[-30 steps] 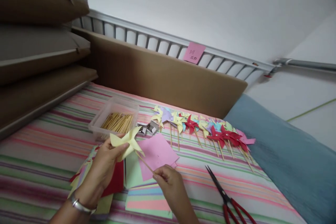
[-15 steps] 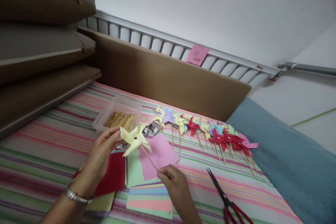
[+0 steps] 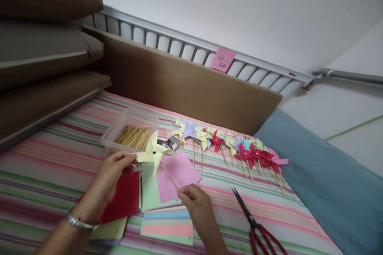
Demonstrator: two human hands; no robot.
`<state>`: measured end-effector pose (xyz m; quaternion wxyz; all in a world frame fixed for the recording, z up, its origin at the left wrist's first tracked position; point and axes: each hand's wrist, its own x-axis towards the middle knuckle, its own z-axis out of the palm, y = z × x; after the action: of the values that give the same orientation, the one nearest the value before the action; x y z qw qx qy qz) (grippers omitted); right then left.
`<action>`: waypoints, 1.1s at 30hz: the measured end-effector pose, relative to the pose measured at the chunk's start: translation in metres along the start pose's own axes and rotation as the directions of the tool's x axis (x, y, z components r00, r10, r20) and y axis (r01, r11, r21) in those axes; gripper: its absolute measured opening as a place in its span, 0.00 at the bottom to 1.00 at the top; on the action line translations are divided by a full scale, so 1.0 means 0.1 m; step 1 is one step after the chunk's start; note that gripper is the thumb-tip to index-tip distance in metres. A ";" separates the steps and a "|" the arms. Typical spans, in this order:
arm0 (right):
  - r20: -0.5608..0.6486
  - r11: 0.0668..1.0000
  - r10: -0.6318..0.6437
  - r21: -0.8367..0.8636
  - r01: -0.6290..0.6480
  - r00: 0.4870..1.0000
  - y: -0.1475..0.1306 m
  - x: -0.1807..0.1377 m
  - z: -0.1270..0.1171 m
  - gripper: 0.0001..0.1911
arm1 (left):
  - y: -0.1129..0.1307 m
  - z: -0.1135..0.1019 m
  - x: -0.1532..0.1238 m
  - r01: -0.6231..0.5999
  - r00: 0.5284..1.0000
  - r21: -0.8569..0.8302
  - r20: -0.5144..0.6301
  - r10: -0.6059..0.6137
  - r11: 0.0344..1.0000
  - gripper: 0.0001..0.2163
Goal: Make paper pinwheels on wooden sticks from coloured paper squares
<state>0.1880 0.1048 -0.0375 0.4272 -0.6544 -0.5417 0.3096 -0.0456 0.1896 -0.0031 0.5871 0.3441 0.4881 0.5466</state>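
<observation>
A pale yellow paper pinwheel (image 3: 153,152) on a thin wooden stick is held up over the striped bedcover (image 3: 54,167). My right hand (image 3: 196,203) pinches the lower end of the stick. My left hand (image 3: 112,173), with a silver bracelet at the wrist, touches one yellow blade with its fingertips. Beneath the hands lie loose squares of coloured paper (image 3: 176,175), pink, green and red.
A clear plastic box of wooden sticks (image 3: 131,133) sits behind the pinwheel. A row of finished pinwheels (image 3: 236,149) lies to the right. Red-handled scissors (image 3: 257,227) lie at the lower right. Small metal clips (image 3: 170,142) rest near the box. Brown cushions (image 3: 44,48) are stacked at left.
The pinwheel has turned so its face and centre pin now show. My left hand slid from gripping the blades to touching one blade tip. The right hand stays on the stick.
</observation>
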 end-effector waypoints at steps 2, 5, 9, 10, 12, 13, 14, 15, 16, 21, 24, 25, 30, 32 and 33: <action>-0.004 0.999 0.021 0.042 -0.021 1.000 0.03 0.01 0.02 0.07 | -0.05 0.01 0.00 0.041 0.997 -0.004 0.061 -0.040 0.999 0.10; 0.020 0.993 0.061 0.102 -0.063 0.998 0.07 0.02 0.05 0.08 | -0.12 0.07 -0.05 0.102 0.984 0.002 0.144 -0.101 0.995 0.11; 0.049 0.984 0.100 0.143 -0.106 0.994 0.06 0.02 0.08 0.08 | -0.18 0.20 -0.16 0.193 0.953 0.019 0.235 -0.192 0.981 0.11; 0.055 0.983 0.107 0.145 -0.114 0.993 0.05 0.02 0.08 0.09 | -0.20 0.23 -0.18 0.206 0.946 0.029 0.251 -0.206 0.978 0.11; 0.061 0.981 0.125 0.145 -0.132 0.990 0.03 0.02 0.07 0.09 | -0.23 0.25 -0.18 0.175 0.952 0.073 0.241 -0.188 0.982 0.12; 0.062 0.979 0.132 0.148 -0.140 0.989 0.03 0.02 0.06 0.10 | -0.24 0.25 -0.17 0.116 0.969 0.109 0.204 -0.137 0.987 0.11; 0.061 0.977 0.136 0.154 -0.144 0.989 0.03 0.03 0.05 0.10 | -0.26 0.23 -0.15 0.027 0.988 0.158 0.146 -0.051 0.987 0.10; 0.058 0.976 0.137 0.165 -0.145 0.989 0.03 0.03 0.04 0.10 | -0.28 0.21 -0.13 -0.079 0.995 0.222 0.078 0.063 0.972 0.09; 0.060 0.974 0.136 0.174 -0.145 0.989 0.04 0.04 0.03 0.10 | -0.28 0.18 -0.10 -0.194 0.980 0.295 0.023 0.196 0.936 0.09; 0.142 0.965 0.151 0.191 -0.177 0.978 0.04 0.03 0.04 0.09 | -0.24 0.11 -0.10 -0.576 0.760 0.545 0.085 0.644 0.609 0.09; 0.217 0.952 0.158 0.226 -0.208 0.963 0.01 0.01 0.10 0.08 | -0.21 0.14 -0.13 -0.615 0.707 0.613 0.150 0.691 0.496 0.08; 0.236 0.946 0.155 0.243 -0.213 0.959 0.01 -0.01 0.12 0.07 | -0.20 0.15 -0.14 -0.620 0.696 0.622 0.153 0.702 0.479 0.08; 0.304 0.922 0.136 0.308 -0.233 0.943 -0.01 -0.05 0.21 0.06 | -0.23 0.15 -0.10 -0.630 0.673 0.608 0.118 0.730 0.483 0.05; 0.319 0.913 0.129 0.331 -0.238 0.939 -0.01 -0.06 0.21 0.05 | -0.22 0.15 -0.09 -0.637 0.671 0.601 0.123 0.732 0.483 0.05; 0.323 0.910 0.127 0.339 -0.240 0.938 -0.02 -0.06 0.21 0.05 | -0.22 0.15 -0.09 -0.639 0.670 0.598 0.125 0.731 0.483 0.04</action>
<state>0.1676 0.1034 -0.0455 0.4273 -0.5563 -0.4657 0.5396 -0.0242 0.1791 -0.0177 0.1414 0.6346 0.4965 0.5751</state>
